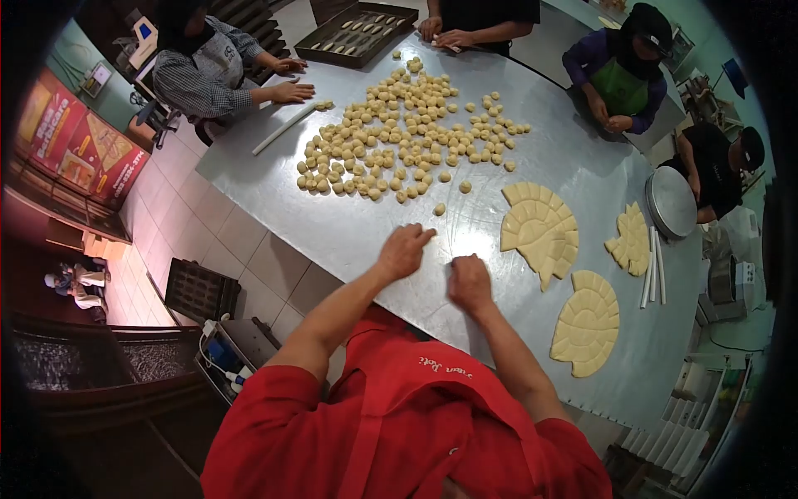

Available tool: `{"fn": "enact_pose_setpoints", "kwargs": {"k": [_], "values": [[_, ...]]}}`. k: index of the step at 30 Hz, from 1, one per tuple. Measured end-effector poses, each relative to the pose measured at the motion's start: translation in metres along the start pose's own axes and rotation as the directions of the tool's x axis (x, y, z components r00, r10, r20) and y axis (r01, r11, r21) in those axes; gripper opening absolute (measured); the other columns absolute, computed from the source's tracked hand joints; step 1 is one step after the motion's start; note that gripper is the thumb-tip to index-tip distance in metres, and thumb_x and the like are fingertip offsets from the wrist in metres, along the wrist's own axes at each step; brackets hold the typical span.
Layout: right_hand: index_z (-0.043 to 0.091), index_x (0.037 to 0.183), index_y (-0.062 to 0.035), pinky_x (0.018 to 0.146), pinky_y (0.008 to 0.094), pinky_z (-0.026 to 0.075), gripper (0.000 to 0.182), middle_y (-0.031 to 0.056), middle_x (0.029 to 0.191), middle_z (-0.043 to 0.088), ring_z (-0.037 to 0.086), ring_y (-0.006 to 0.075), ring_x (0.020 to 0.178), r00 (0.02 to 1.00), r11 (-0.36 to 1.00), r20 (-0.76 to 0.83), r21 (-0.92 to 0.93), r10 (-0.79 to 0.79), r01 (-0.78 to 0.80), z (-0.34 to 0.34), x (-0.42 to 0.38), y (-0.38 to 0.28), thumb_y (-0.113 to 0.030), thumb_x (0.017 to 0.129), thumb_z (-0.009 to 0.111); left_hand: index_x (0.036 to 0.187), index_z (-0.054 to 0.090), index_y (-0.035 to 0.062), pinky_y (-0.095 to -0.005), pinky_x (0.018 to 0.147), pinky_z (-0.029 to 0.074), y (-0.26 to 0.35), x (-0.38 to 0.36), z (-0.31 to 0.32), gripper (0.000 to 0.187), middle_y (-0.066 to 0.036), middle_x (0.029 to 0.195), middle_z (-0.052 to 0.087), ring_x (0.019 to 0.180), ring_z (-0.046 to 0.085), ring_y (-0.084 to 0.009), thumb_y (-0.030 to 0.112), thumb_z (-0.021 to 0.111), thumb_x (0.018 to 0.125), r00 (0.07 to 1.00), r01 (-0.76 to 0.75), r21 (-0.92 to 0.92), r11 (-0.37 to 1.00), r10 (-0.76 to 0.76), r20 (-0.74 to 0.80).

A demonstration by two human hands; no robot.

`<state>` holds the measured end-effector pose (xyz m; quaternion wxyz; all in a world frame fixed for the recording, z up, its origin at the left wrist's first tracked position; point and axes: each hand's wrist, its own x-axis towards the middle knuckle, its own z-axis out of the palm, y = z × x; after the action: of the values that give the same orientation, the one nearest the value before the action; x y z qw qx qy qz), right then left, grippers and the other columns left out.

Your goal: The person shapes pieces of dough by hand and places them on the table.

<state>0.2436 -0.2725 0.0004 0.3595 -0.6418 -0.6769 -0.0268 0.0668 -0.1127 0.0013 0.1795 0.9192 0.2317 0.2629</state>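
My left hand (406,251) is over the near edge of the metal table, its fingers partly stretched out and nothing visible in them. My right hand (470,283) rests knuckles-up on the tabletop with its fingers curled in. Whatever it may hold is hidden under it. A single dough ball (439,209) lies just beyond my left hand, with another dough ball (465,187) a little farther off. Past them spreads a large heap of small dough balls (391,125). To the right of my right hand is a scored, fan-shaped dough sheet (540,229).
Two more cut dough sheets (586,324) (628,239) lie at the right, near white rods (653,270) and a round pan (672,202). A white rolling stick (284,130) lies at the left. A tray of shaped dough (356,35) stands at the back. Several co-workers surround the metal table (374,241).
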Motion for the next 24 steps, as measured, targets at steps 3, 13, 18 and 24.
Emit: {"fn": "enact_pose_setpoints", "kwargs": {"k": [3,13,18,24], "values": [[0.062,0.089,-0.0056,0.077,0.0521,0.049,0.007,0.0158,0.081,0.061,0.060,0.0396,0.081,0.985,0.973,0.008,-0.158,0.171,-0.168,-0.034,-0.017,0.014,-0.004,0.085,0.067,0.123,0.070,0.0087,-0.0469,0.084,0.051,-0.026,-0.029,-0.034,0.038,-0.014,0.092,0.063,0.091,0.063,-0.0347,0.001,0.068,0.085,0.999,0.031,0.010,0.999,-0.032,0.011],[0.064,0.119,-0.0010,0.085,0.0522,0.056,0.031,0.0218,0.105,0.064,0.066,0.0424,0.101,0.882,0.825,0.228,0.317,0.413,-0.468,0.024,0.008,-0.088,-0.012,0.092,0.075,0.146,0.056,0.0046,-0.0486,0.117,0.045,-0.001,-0.098,-0.070,0.062,-0.023,0.145,0.056,0.137,0.053,-0.0429,0.004,0.074,0.086,0.962,0.241,-0.351,0.905,-0.270,-0.034],[0.070,0.121,-0.0062,0.090,0.0486,0.058,0.037,0.0219,0.106,0.069,0.069,0.0416,0.097,0.837,0.907,0.511,0.229,0.197,-0.354,0.089,0.073,-0.118,-0.017,0.087,0.079,0.140,0.059,0.0031,-0.0499,0.114,0.046,-0.107,-0.105,-0.105,0.054,-0.023,0.142,0.057,0.132,0.055,-0.0433,0.005,0.072,0.088,0.907,0.347,-0.105,0.932,-0.362,-0.213],[0.075,0.120,-0.0010,0.084,0.0416,0.059,0.035,0.0210,0.108,0.076,0.075,0.0324,0.092,0.890,0.887,0.353,0.250,0.290,-0.388,0.088,0.245,-0.133,-0.024,0.094,0.074,0.130,0.062,0.0041,-0.0522,0.108,0.044,-0.161,-0.113,-0.140,0.042,-0.020,0.135,0.056,0.124,0.054,-0.0414,0.008,0.071,0.090,0.841,0.497,0.089,0.863,-0.454,-0.295]]}}
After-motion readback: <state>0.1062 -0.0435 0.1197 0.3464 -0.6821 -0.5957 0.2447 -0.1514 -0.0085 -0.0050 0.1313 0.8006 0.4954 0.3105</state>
